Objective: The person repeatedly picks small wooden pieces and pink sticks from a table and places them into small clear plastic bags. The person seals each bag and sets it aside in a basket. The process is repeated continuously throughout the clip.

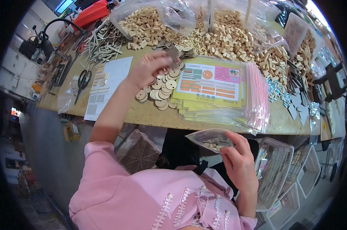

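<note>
flat piece: grey | discs: tan | bags: yellow, pink-white striped edges
</note>
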`<state>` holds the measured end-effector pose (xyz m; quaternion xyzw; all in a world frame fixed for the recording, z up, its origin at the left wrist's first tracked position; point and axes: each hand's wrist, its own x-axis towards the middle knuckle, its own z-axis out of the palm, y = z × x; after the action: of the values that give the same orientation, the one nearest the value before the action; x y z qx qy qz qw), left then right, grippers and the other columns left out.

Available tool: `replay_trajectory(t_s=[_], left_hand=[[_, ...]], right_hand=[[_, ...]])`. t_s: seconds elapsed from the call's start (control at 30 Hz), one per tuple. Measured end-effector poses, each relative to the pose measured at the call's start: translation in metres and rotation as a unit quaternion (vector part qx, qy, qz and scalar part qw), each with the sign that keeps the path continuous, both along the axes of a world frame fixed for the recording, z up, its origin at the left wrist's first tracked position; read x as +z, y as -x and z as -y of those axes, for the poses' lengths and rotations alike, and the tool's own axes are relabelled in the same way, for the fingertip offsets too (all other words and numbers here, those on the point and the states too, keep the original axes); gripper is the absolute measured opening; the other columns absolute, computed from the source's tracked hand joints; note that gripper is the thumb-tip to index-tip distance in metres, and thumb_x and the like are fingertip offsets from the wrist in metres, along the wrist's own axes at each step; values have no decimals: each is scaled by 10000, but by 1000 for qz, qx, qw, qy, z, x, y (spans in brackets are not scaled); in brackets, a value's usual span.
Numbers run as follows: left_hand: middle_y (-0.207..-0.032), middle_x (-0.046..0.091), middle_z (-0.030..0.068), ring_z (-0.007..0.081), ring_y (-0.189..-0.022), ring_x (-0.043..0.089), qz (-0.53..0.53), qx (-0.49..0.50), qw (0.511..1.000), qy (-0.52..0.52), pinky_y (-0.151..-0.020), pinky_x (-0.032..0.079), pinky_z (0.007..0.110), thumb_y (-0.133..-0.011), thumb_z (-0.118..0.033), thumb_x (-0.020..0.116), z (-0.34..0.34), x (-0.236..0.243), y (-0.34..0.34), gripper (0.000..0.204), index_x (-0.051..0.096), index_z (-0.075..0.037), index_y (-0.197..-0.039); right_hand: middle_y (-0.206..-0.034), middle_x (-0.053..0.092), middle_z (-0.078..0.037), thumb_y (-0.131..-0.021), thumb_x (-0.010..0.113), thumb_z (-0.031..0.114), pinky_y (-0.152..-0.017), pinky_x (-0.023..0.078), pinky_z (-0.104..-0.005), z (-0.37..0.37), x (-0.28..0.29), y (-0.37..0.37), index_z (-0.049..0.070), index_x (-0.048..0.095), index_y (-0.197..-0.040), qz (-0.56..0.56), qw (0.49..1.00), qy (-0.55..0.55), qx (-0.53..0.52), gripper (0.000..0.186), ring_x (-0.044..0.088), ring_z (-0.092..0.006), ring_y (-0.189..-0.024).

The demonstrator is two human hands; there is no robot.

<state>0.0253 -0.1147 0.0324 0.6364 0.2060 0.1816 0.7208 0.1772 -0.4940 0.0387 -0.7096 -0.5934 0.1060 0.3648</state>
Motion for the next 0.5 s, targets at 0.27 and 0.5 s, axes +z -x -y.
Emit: replay_trajectory(t_s=[0.27,0.5], left_hand=[[-905,754,75,123,-731,674,-49,-233,899,-367,-669,530,279,-887,-76,750,157,52,-18,181,767,-41,-1063],[-1000,734,87,228,-892,706,-124,154,763,-615,-784,554,345,-908,-66,689,-22,-5,-42,248,729,-63,-1153]], right_hand=[[-1312,624,-194,-764,743,-68,-971,519,-456,-8,10,1,-12,669,-891,13,1000,-9,24,158,605,-413,-1196],[-1316,632,-194,-762,749,-68,-978,519,-450,4,7,3,-17,681,-894,13,1000,0,6,157,608,-402,-1199]])
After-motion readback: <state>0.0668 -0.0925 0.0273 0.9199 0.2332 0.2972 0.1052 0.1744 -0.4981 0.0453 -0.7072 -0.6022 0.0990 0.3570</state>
